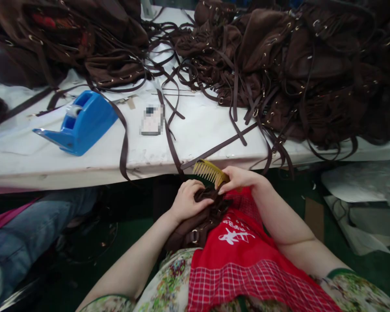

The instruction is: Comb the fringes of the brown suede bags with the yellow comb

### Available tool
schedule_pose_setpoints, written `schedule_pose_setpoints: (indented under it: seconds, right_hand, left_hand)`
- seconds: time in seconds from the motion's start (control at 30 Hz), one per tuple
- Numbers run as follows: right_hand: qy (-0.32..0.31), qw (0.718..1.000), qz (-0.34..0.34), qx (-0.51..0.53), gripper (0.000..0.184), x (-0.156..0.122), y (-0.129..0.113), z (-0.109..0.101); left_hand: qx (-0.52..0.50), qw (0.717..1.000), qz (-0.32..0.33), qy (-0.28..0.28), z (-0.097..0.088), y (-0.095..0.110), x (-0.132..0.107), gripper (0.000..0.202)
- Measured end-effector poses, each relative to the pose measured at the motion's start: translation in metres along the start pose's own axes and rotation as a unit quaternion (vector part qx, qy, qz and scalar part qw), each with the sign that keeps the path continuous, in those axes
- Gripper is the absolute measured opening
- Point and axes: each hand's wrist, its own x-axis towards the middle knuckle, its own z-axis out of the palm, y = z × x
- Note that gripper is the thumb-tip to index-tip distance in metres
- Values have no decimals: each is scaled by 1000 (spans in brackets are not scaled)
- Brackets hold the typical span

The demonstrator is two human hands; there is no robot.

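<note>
A dark brown bag [195, 225] with a metal buckle lies on my lap, against a red apron [237, 242]. My left hand [190, 200] is closed around its upper part, thumb on top and fingers over the far side. In my right hand [235, 178] is a yellowish wide-toothed comb [209, 171], pinched at its right end with the teeth pointing down and to the left. The comb is just above the bunched material of the bag, close to my left hand. Whether its teeth touch the bag I cannot tell.
A white-covered table [201, 143] runs across in front of me. On it are a blue tape dispenser [91, 125], a pixelated pale object [152, 120] and heaped brown bags [279, 60] with straps hanging over the edge. Another person's jeans-clad leg [35, 238] is at left.
</note>
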Motion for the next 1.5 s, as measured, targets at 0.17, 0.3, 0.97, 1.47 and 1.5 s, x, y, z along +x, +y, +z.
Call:
schedule_pose_setpoints:
  seconds: [0.17, 0.3, 0.97, 1.47, 1.5]
  right_hand:
    - [45, 997, -50, -33, 29, 11, -4, 5]
    - [252, 965, -64, -42, 35, 19, 4, 12]
    - [205, 966, 114, 103, 42, 19, 85, 75]
    - [145, 902, 47, 405, 30, 32, 41, 102]
    - [143, 907, 48, 393, 26, 36, 34, 106]
  left_hand:
    - [-138, 967, 57, -206, 15, 12, 14, 43]
    - [-325, 911, -160, -199, 24, -19, 19, 36]
    - [-559, 784, -267, 32, 12, -57, -5, 28]
    - [-186, 971, -38, 144, 2, 12, 0, 24]
    - [-111, 989, -7, 102, 3, 25, -1, 26]
